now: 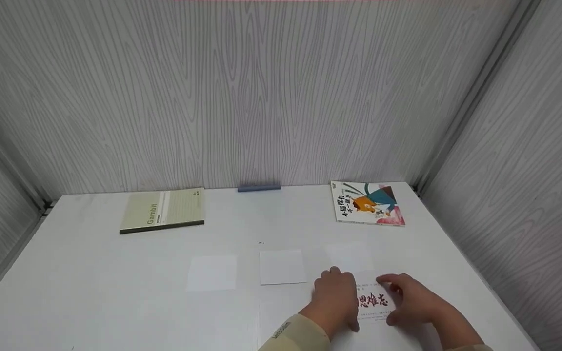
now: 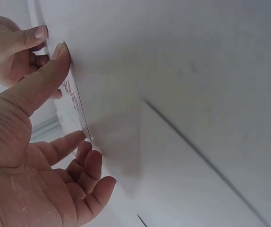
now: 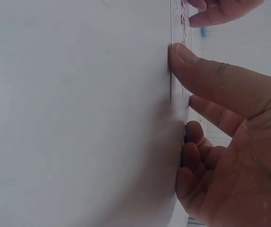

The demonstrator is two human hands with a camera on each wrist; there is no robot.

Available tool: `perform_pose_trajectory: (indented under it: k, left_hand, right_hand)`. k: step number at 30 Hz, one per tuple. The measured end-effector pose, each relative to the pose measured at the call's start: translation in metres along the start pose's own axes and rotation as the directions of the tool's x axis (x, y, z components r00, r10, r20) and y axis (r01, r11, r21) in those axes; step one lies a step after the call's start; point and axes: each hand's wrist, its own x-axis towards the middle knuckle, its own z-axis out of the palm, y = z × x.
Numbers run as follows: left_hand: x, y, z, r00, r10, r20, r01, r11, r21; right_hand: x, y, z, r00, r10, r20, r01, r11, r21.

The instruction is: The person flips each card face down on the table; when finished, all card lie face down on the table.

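A white card with large red characters (image 1: 372, 300) lies on the white table at the front right. My left hand (image 1: 333, 298) holds its left end, hiding part of the print. At the right end, my right hand (image 1: 416, 298) holds the card between thumb and forefinger. In the left wrist view, the left thumb (image 2: 55, 61) and forefinger touch opposite edges of the card. The right wrist view has the right thumb (image 3: 185, 59) on the near edge, with the other fingers curled against the table.
Blank white cards (image 1: 211, 273) (image 1: 282, 267) lie left of the hands, with a fainter white card (image 1: 349, 254) behind them. Farther back are a green notebook (image 1: 164, 209), a blue-grey bar (image 1: 259, 187) by the wall and a picture book (image 1: 368, 204). Grey panels (image 1: 261, 87) enclose the table.
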Motion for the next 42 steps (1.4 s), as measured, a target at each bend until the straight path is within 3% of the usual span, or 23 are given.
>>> perform_pose_trajectory:
  k: [6, 16, 20, 24, 28, 31, 37, 42]
  left_hand:
    - [-0.002, -0.002, -0.002, 0.999, -0.039, -0.021, 0.038, 0.998, -0.047]
    - [-0.01, -0.006, 0.0, 0.989, 0.05, -0.14, -0.049, 0.999, 0.013]
    - [-0.01, -0.008, 0.001, 0.99, 0.062, -0.126, -0.06, 0.998, 0.014]
    - [-0.007, -0.008, 0.002, 0.989, 0.124, -0.087, -0.117, 0.99, 0.08]
    - [-0.006, -0.006, 0.002, 0.971, 0.228, -0.066, -0.216, 0.964, 0.153]
    - [-0.009, -0.004, 0.002, 0.956, 0.281, -0.079, -0.267, 0.952, 0.15]
    - [-0.014, 0.004, -0.003, 0.937, 0.32, -0.142, -0.314, 0.947, 0.068]
    - [-0.018, 0.008, -0.012, 0.917, 0.334, -0.217, -0.337, 0.941, 0.024]
  right_hand:
    - [0.001, 0.0, -0.001, 1.0, -0.013, 0.002, 0.013, 1.0, 0.023]
    - [-0.004, -0.007, -0.004, 1.0, 0.01, 0.018, -0.01, 1.0, 0.015]
    - [-0.006, -0.011, -0.004, 0.999, -0.019, 0.03, 0.018, 0.999, 0.027]
    - [-0.009, -0.008, -0.008, 0.996, -0.072, 0.043, 0.07, 0.995, 0.066]
    - [-0.014, -0.003, -0.017, 0.981, -0.181, 0.069, 0.165, 0.967, 0.191]
    - [-0.019, -0.006, -0.024, 0.961, -0.265, 0.083, 0.234, 0.933, 0.273]
    - [-0.03, -0.023, -0.033, 0.943, -0.327, 0.066, 0.291, 0.903, 0.317]
    - [-0.04, -0.033, -0.038, 0.921, -0.389, -0.029, 0.377, 0.869, 0.32]
